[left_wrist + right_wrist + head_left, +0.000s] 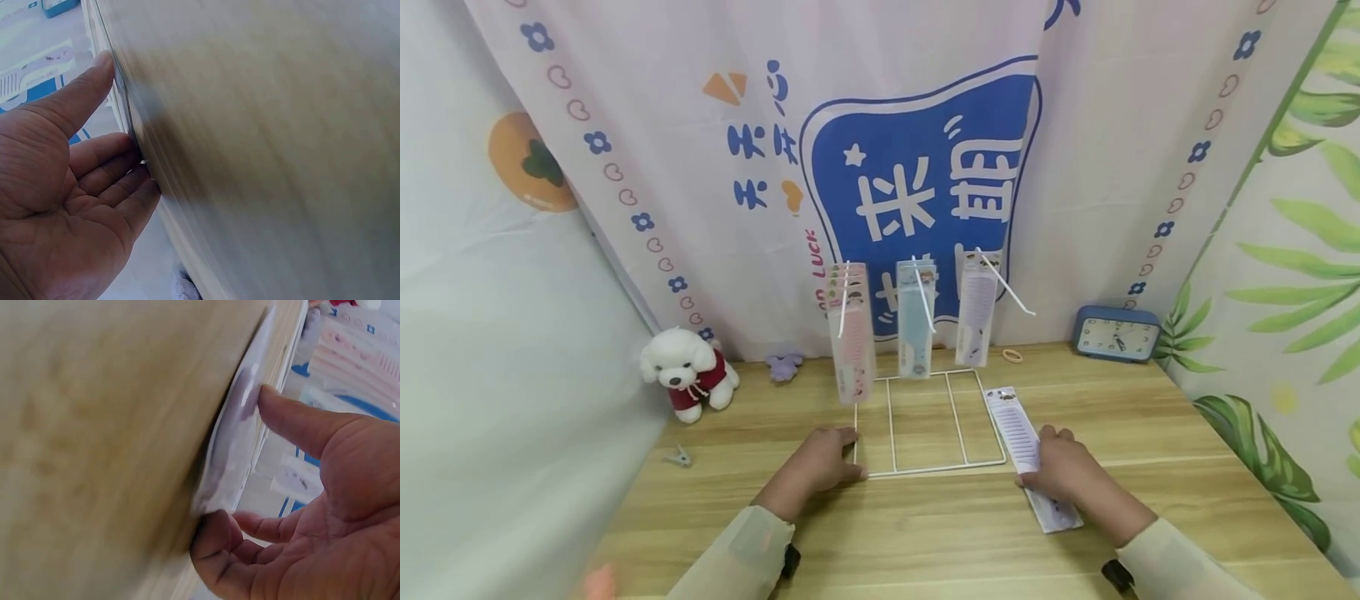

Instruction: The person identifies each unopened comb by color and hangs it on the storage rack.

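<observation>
Resting on the wooden counter (1150, 433), the left hand (820, 462) lies with fingers fairly straight, its fingertips touching the near-left corner of the white wire rack (925, 421). Left wrist view: thumb spread, fingers (119, 181) only loosely bent against the wire and counter edge; nothing is gripped.

Right hand (1063, 471) sits on the packaged comb (1026, 442) lying flat on the counter just right of the rack base. Right wrist view: thumb on the pack's upper face, fingertips (215, 540) curled at its edge, so the hand pinches the pack. Lift off the counter: cannot tell.

Three rack hooks carry hanging comb packs: pink (850, 333), blue (916, 321), lilac (976, 308).

Elsewhere on the counter:
- plush dog (688, 371), far left
- clock (1116, 333), far right
- rubber band (1012, 356), behind the rack
</observation>
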